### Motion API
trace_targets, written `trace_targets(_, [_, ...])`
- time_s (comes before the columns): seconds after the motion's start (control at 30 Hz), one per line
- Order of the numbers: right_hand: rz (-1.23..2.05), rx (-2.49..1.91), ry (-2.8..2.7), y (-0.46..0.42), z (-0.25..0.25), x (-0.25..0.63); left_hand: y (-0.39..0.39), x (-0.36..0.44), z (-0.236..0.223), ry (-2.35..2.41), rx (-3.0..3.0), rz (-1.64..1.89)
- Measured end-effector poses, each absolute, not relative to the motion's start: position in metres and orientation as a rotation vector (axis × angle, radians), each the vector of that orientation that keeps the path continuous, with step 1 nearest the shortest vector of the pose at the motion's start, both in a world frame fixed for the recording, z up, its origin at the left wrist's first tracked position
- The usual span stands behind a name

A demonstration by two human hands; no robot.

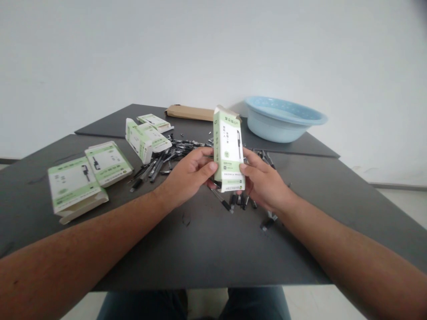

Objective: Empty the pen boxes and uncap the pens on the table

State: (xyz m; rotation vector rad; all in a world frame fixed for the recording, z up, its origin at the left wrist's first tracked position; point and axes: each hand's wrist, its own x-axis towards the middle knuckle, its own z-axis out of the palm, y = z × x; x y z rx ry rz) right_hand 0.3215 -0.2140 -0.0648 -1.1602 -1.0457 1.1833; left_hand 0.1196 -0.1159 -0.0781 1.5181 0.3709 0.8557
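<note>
I hold a white and green pen box upright above the dark table, its top flap open. My left hand grips its lower left side with thumb on the front. My right hand grips the lower right side. Black pens lie scattered on the table behind and under the box; a few pens poke out below my hands.
Several more white and green boxes lie at the left: two flat ones near the edge, others farther back. A light blue plastic basin stands at the back right. A brown cardboard piece lies at the back.
</note>
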Motion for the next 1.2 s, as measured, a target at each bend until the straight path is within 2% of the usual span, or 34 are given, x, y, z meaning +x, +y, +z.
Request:
trace_targets(0.17, [1.451, -1.041, -0.819, -0.219, -0.056, 0.313, -0.118, 0.121, -0.082, 0.310, 1.428, 0.827])
trace_targets(0.53, [1.865, -0.920, -0.792, -0.232, -0.052, 0.309, -0.128, 0.121, -0.066, 0.095, 1.248, 0.670])
trace_targets(0.63, [1.783, -0.913, -0.889, -0.227, -0.058, 0.317, -0.126, 0.122, -0.063, 0.135, 1.217, 0.769])
trace_targets(0.8, [1.417, -0.958, -0.976, -0.216, -0.064, 0.332, -0.118, 0.124, -0.066, 0.381, 1.188, 0.991])
trace_targets(0.97, [1.226, -1.044, -1.216, -0.216, -0.066, 0.337, -0.113, 0.122, -0.073, 0.562, 1.319, 0.989])
trace_targets(1.2, [1.178, -1.224, -1.381, -0.216, -0.070, 0.332, -0.113, 0.122, -0.075, 0.516, 1.292, 0.965])
